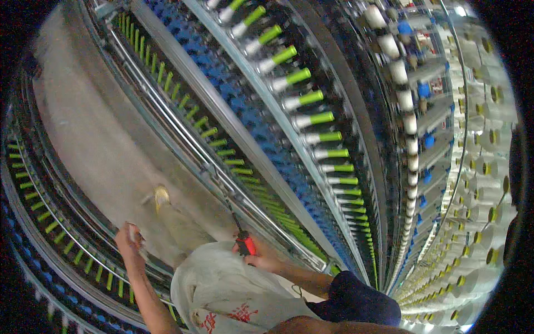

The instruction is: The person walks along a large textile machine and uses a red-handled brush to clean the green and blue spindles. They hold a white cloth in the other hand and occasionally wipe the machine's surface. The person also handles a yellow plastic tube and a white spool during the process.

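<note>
My right hand [261, 259] is closed around the red and black handle of a screwdriver [246, 245]. Its thin dark shaft points away from me toward the spinning machine's lower rail [214, 173]; whether the tip touches the rail cannot be made out. Out to the left, my left hand [129, 239] is raised over the aisle with its fingers curled. A small whitish bit shows at those fingers, too blurred to name. Green-tipped bobbins [321, 118] with white thread stand in a long row on the machine, beyond my right hand.
Another machine with green spindles [86, 261] lines the left side. Between the machines runs a grey floor aisle [94, 122], where my yellowish shoe [161, 196] shows. White rollers [409, 122] and large yarn cones [481, 192] rise at right. A pale apron [222, 284] covers my front.
</note>
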Motion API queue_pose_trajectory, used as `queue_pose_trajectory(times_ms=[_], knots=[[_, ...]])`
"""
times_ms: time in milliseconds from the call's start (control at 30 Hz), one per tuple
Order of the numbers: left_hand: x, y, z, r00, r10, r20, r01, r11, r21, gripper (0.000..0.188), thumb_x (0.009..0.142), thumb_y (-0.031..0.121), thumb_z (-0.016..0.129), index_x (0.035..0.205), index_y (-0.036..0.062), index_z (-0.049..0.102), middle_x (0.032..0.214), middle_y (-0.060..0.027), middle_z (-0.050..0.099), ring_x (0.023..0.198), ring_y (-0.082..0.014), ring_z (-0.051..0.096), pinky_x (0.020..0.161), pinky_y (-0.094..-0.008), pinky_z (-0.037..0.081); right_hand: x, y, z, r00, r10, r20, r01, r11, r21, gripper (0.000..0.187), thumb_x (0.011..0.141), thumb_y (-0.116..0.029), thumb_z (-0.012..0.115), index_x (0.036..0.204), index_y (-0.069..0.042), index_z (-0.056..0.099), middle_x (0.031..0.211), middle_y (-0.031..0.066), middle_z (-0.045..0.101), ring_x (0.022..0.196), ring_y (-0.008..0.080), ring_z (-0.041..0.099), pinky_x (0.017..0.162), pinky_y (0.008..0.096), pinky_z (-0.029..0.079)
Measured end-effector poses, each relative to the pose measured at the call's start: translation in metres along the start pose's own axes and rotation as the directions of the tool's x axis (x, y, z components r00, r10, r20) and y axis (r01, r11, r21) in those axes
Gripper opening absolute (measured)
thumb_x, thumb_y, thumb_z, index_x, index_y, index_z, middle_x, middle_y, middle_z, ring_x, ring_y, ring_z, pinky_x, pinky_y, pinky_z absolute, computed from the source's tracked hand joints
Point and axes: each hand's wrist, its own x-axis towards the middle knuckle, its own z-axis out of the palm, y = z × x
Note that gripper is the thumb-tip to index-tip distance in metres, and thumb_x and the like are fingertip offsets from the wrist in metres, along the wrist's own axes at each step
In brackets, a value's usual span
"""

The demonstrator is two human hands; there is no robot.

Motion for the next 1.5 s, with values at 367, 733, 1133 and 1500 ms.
queue_pose_trajectory(times_ms=[367, 733, 1133, 1500], knots=[[0.082, 0.122, 0.07, 0.944, 0.082, 0.32, -0.05, 0.993, -0.108, 0.03, 0.088, 0.01, 0.057, 0.117, 0.0016, 0.058, 0.072, -0.0032, 0.06, 0.05, -0.0061, 0.05, 0.041, -0.021, 0.038, 0.162, -0.184, 0.019, 0.981, -0.126, -0.149, 0.164, 0.947, 0.277, 0.08, 0.065, 0.014, 0.055, 0.139, -0.004, 0.031, 0.112, 0.0138, 0.058, 0.109, 0.0227, 0.057, 0.097, 0.0351, 0.041], [0.192, 0.252, 0.058, 0.894, -0.1, 0.437, 0.262, 0.908, -0.328, 0.045, 0.096, 0.041, 0.05, 0.067, 0.0065, 0.053, 0.055, -0.0023, 0.048, 0.038, -0.0122, 0.043, 0.037, -0.0247, 0.034, 0.279, -0.323, 0.113, 0.991, -0.013, -0.137, 0.042, 0.978, 0.206, 0.079, 0.067, 0.009, 0.055, 0.141, -0.006, 0.03, 0.109, 0.0126, 0.059, 0.096, 0.0199, 0.058, 0.084, 0.0309, 0.046], [0.347, 0.473, -0.034, 0.958, -0.038, 0.283, 0.115, 0.958, -0.262, 0.015, 0.089, 0.019, 0.064, 0.084, 0.0056, 0.058, 0.058, 0.0017, 0.049, 0.043, -0.0067, 0.043, 0.036, -0.0212, 0.032, 0.488, -0.635, 0.155, 0.733, -0.421, -0.535, 0.608, 0.758, 0.236, 0.072, 0.055, -0.01, 0.054, 0.125, -0.003, 0.041, 0.089, 0.0164, 0.058, 0.079, 0.0284, 0.06, 0.075, 0.0432, 0.051], [0.458, 0.631, 0.045, 0.937, -0.099, 0.335, 0.064, 0.991, 0.116, 0.019, 0.09, 0.02, 0.063, 0.09, 0.0017, 0.061, 0.057, -0.0017, 0.053, 0.041, -0.0074, 0.045, 0.033, -0.0222, 0.031, 0.589, -0.817, 0.072, 0.747, -0.27, -0.608, 0.616, 0.624, 0.48, 0.048, 0.068, -0.007, 0.047, 0.115, 0.001, 0.049, 0.096, 0.0197, 0.059, 0.089, 0.0349, 0.059, 0.083, 0.0472, 0.048]])
